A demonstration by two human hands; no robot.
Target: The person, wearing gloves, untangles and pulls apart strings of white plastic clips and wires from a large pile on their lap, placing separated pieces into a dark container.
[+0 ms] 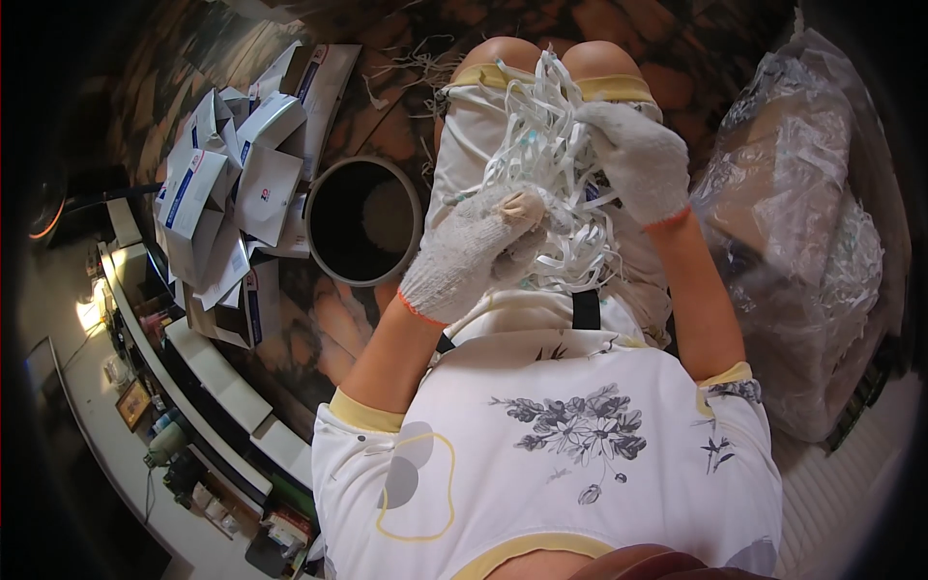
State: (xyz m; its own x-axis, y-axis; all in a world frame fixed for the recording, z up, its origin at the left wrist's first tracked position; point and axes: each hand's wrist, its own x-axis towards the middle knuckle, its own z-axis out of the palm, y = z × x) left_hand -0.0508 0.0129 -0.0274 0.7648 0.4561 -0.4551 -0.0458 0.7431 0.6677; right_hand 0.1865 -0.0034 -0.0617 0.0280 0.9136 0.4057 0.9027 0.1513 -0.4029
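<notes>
A tangled heap of narrow white strips [570, 242], perhaps paper or plastic, lies across my lap and trails up between my knees. My left hand [474, 246], in a grey-white knit glove with an orange cuff, is curled over the heap's left side with strips at its fingers. Something tan shows at its fingertips; I cannot make out what. My right hand [638, 162], gloved alike, has its fingers bent in on strips at the upper right of the heap. Its fingertips are partly hidden among them. A small blue patch shows within the strips.
Left of my legs stands a dark round bin [314, 227] with something pale inside. Beyond it is a pile of folded white boxes [266, 198]. Loose strips lie on the brown patterned floor. On the right is a large clear plastic bag [793, 184]. A cluttered shelf [184, 406] runs along the left.
</notes>
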